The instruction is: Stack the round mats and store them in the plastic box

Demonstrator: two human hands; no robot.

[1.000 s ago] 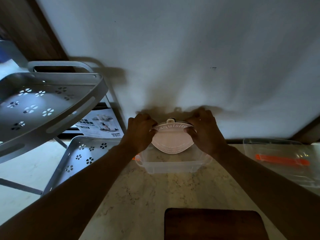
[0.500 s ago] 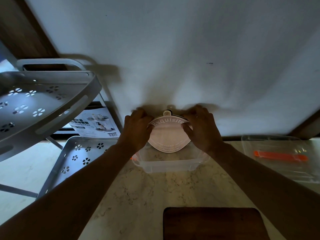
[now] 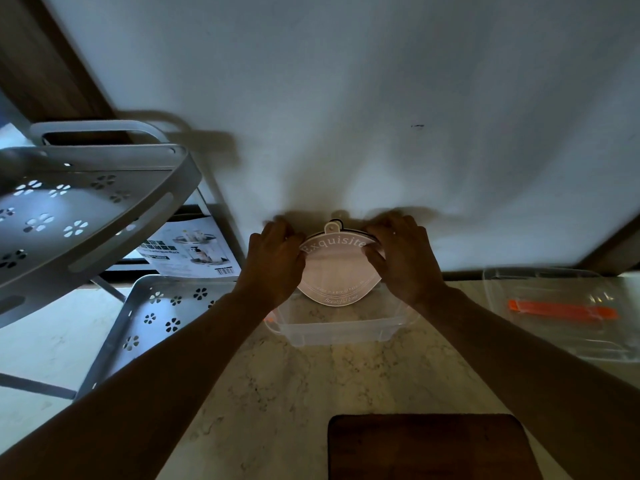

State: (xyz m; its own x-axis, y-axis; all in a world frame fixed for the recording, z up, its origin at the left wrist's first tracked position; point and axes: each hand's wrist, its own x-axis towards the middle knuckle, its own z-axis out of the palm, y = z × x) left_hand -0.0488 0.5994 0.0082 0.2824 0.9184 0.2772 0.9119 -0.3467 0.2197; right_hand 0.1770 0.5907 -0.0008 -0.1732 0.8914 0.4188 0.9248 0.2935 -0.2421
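Left hand and right hand grip pink round mats, tilted over clear plastic box on marble desk.

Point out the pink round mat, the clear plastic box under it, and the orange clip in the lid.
pink round mat (image 3: 337,271): head view, on its bare centre between the hands.
clear plastic box (image 3: 341,332): head view, on its near wall.
orange clip (image 3: 561,310): head view, on its middle.
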